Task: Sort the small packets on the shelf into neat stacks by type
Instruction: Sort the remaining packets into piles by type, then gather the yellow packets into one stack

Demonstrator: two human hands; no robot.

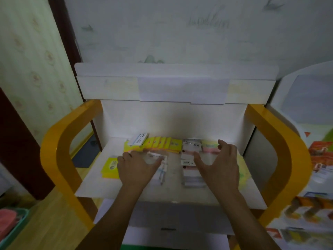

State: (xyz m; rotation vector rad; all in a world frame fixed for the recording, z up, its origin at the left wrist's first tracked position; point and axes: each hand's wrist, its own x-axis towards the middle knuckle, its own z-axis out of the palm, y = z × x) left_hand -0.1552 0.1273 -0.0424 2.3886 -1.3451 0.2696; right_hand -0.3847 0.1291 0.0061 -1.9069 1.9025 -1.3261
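Head view shows my left hand [137, 168] lying flat with fingers extended on a clear packet [158, 159] just ahead of its fingertips on the white shelf [93, 184], a yellow packet [110, 167] just to its outer side and a fanned row of yellow packets [162, 145] just beyond it. My right hand [219, 165] hovers spread and holding nothing, thumb toward the column of white-labelled packets [189, 168] beside it, pink packets [210, 147] just past its fingertips. I judge the risk is that a sweep with either palm knocks the fanned row or the loose column askew, mixing types, since the slick wrappers look likely to slide.
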